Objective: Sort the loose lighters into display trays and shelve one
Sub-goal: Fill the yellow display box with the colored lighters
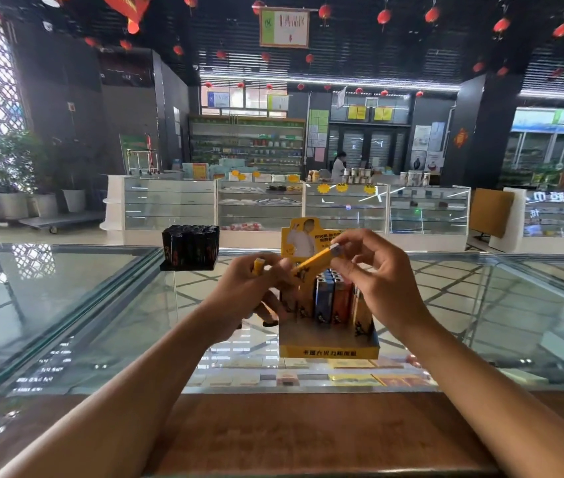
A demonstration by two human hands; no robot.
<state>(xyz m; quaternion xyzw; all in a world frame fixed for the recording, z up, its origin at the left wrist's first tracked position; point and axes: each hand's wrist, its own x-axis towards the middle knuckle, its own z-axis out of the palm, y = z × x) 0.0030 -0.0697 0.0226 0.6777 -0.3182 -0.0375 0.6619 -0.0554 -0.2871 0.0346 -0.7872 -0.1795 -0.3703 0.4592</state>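
Above the tray [329, 352], right hand [382, 279] fingers [353, 240] pinch a lighter [315, 259]; left hand [249, 293] grips a spare [259, 266]. A slack pinch could drop it onto the table [101, 305].

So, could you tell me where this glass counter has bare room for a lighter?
Bare glass counter: left of the black lighter tray, right of the yellow cardboard display tray. Crowded over it: left hand, right hand, yellow lighters.

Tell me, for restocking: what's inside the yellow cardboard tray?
Blue, orange and yellow lighters stand in the yellow cardboard tray; the left hand and right hand cover some.
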